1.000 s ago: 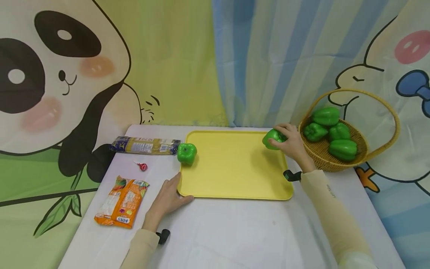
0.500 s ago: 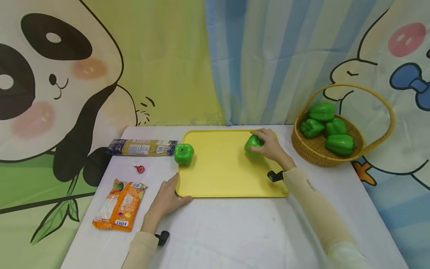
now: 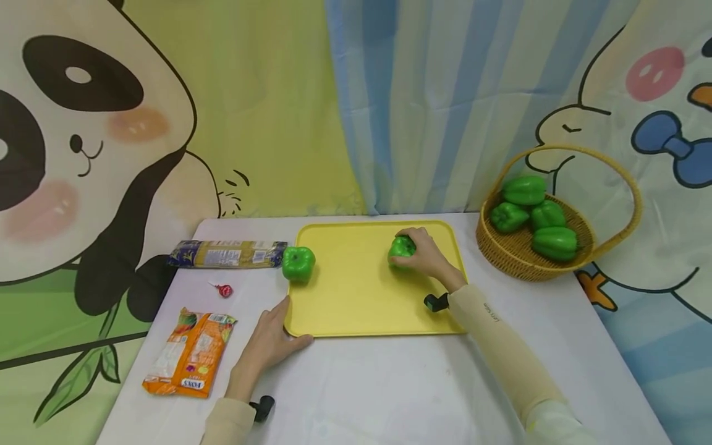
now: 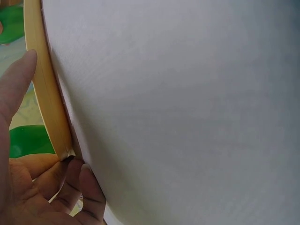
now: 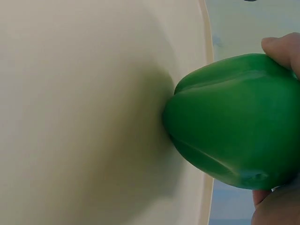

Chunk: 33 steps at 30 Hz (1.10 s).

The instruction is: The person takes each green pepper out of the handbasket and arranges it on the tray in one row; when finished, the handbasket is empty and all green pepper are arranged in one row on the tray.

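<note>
Over the right part of the yellow tray (image 3: 345,296), my right hand (image 3: 425,252) holds a green bell pepper (image 3: 402,248) between thumb and fingers. In the right wrist view, the lower end of that bell pepper (image 5: 229,119) is close to the tray surface, its shadow beside it. My left hand (image 3: 269,340) grips the tray's front left corner, thumb along the front rim and fingers at the left side. In the left wrist view, the thumb lies on the tray rim (image 4: 43,79) and the fingers curl at its corner. Another green bell pepper (image 3: 298,264) rests at the tray's left edge.
A wicker basket (image 3: 514,262) with several green bell peppers stands right of the tray. To the left lie a long wrapped packet (image 3: 228,254), a red lollipop (image 3: 225,290) and an orange snack bag (image 3: 191,353). A printed curtain (image 3: 278,111) hangs behind the table.
My right hand has carried the bell pepper leftward from the tray's right edge and farther in over the tray. My left hand keeps its place at the corner. The view has shifted slightly.
</note>
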{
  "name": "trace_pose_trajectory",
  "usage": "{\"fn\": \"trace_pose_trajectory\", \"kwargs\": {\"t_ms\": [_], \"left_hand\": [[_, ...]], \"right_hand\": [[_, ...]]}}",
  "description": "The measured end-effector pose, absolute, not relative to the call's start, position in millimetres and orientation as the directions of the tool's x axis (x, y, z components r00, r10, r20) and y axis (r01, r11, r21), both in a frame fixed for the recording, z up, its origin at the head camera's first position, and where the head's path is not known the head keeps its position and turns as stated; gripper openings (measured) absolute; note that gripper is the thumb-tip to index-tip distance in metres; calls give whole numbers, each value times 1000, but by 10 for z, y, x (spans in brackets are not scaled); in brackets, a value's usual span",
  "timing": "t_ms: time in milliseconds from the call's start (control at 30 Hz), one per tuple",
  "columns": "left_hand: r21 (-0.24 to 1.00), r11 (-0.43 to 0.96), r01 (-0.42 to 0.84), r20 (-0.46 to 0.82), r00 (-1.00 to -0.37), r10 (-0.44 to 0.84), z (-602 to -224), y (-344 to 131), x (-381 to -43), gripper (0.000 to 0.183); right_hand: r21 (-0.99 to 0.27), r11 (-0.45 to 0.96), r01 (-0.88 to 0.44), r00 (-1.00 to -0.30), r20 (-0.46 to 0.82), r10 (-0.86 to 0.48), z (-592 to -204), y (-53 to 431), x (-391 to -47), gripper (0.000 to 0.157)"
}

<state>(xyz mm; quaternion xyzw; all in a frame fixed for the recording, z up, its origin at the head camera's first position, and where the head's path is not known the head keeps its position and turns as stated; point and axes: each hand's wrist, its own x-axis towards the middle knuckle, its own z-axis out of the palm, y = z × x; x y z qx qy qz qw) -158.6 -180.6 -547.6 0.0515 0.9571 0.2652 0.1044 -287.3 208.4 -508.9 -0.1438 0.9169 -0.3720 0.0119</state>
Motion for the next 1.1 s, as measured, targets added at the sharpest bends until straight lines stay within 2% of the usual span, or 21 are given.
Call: {"fn": "trace_pose_trajectory", "kwargs": {"t_ms": [267,600,767,1100], "left_hand": [[514,856,60,-149,-976,158,-5483,-1809,-1575,115],[523,850,59,-147,-976,158,-5483,-1805,-1574,114],[521,851,59,-138,-979,152,-5466,-1789,-1568,114],[522,851,52,-148,-978,150,-5460,-1792,-1564,115]], "right_hand": [[-677,666,-313,-947,175,-268,-5210,2059,-2853,66],[-706,643,-295,-952,159,-262,-5297,2058,-2830,74],[-736,622,-265,-961,147,-235,-5293,2051,-2807,83],[-790,580,-198,-972,82,-221,-5300,1982,-2797,91]]}}
